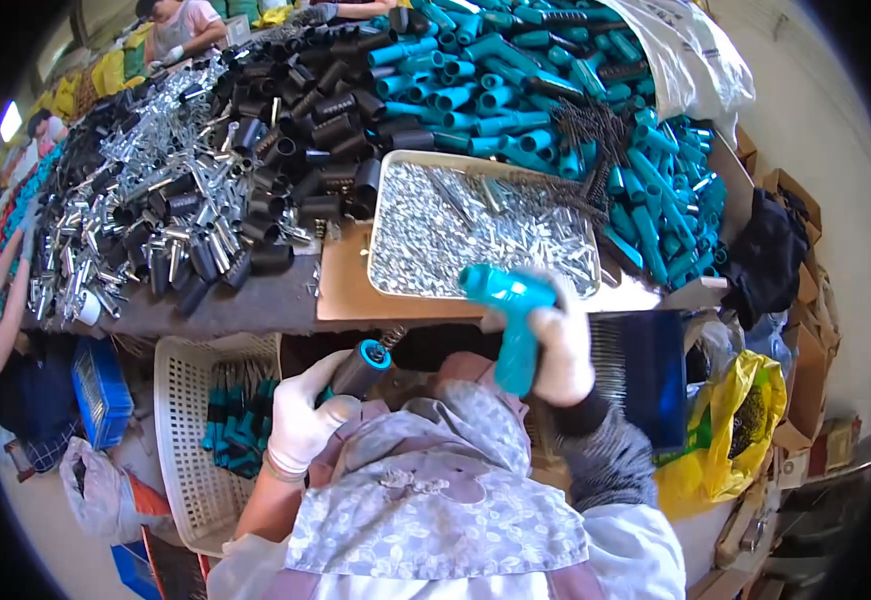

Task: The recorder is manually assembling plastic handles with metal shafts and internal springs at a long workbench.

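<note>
My gloved left hand grips a short black cylinder with a teal ring at its end. A dark coil spring sticks out of that end. In my gloved right hand is a teal pistol-shaped plastic housing, its round nose pointing left and its grip hanging down. The right hand is slightly blurred. The two parts are apart, both near the table's front edge. Just beyond the housing lies a cream tray full of small shiny metal pieces, with a few long rods on top.
Heaps of metal parts, black cylinders and teal housings cover the table. Dark springs lie among the housings. A white basket with teal-and-black tools stands lower left; a yellow bag is at right. Other people work at left and far side.
</note>
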The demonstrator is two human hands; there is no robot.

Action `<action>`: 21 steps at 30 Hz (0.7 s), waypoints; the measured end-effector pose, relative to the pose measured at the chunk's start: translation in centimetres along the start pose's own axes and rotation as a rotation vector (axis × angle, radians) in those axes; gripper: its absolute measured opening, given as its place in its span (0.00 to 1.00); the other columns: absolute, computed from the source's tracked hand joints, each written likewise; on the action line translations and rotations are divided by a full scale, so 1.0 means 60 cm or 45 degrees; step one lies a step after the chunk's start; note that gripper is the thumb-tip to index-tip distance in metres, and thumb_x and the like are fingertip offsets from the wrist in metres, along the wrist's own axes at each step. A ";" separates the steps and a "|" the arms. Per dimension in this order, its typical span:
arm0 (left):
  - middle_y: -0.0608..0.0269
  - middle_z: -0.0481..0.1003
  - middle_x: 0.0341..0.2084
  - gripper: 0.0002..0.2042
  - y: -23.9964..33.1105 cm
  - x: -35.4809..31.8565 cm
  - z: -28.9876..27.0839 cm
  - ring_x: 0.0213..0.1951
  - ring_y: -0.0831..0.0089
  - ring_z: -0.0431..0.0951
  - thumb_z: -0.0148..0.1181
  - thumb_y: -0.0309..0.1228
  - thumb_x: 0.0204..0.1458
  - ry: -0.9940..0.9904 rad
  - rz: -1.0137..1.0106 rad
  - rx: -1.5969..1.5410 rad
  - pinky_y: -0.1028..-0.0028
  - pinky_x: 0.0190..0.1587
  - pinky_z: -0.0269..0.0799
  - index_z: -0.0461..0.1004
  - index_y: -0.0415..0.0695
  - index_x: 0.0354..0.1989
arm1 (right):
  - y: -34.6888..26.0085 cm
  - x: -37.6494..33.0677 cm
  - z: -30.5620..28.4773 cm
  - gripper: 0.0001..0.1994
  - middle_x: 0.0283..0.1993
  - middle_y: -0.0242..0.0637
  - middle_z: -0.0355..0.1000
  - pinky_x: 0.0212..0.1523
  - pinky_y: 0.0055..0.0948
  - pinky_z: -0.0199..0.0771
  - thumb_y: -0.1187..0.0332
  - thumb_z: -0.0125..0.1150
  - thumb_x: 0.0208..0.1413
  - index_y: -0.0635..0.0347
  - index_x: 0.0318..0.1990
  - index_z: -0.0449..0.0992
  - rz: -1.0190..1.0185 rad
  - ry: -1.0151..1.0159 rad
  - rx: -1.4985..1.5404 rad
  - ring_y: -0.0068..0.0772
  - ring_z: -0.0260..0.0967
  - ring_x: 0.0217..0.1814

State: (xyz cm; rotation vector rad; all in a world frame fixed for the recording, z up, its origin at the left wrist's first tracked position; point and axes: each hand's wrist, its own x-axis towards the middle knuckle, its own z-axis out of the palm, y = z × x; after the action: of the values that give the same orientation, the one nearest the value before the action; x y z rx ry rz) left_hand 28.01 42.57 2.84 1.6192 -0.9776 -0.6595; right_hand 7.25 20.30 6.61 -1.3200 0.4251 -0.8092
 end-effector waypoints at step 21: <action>0.53 0.80 0.31 0.27 0.082 0.010 -0.042 0.33 0.52 0.82 0.75 0.40 0.40 -0.341 0.391 0.902 0.62 0.35 0.78 0.80 0.47 0.51 | -0.032 -0.010 -0.003 0.24 0.41 0.35 0.78 0.45 0.29 0.77 0.64 0.71 0.47 0.62 0.53 0.77 0.303 -0.751 -0.649 0.23 0.75 0.41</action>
State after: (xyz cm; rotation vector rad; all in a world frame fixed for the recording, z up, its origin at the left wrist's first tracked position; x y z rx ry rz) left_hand 29.10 42.93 8.27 1.9429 -1.7568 -0.3296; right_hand 6.17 20.54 8.29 -1.8567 0.3120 -0.0830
